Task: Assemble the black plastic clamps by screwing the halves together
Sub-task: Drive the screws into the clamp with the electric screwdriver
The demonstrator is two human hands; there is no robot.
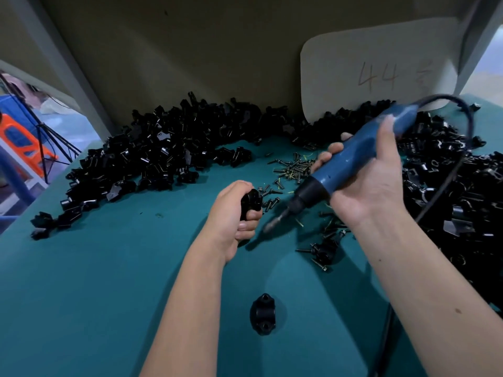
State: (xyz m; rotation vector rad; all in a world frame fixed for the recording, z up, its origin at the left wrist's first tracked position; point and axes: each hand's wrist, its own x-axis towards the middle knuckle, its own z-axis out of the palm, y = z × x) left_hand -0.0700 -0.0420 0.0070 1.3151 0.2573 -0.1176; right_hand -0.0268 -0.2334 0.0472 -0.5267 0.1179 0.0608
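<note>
My left hand (234, 213) grips a black plastic clamp (251, 202) just above the green table (109, 281). My right hand (364, 180) holds a blue electric screwdriver (351, 159), tilted down to the left. Its bit tip (268, 227) hangs blurred a short way right of the clamp, apart from it. One black clamp half (263, 314) lies alone on the table near me. Loose dark screws (292, 167) are scattered beyond my hands.
Big heaps of black clamp parts lie at the back left (152, 156) and along the right (446, 180). A few screws and parts (325, 246) sit under my right wrist. The screwdriver's black cable (460, 159) loops rightward. A white card (375, 72) leans against the back wall.
</note>
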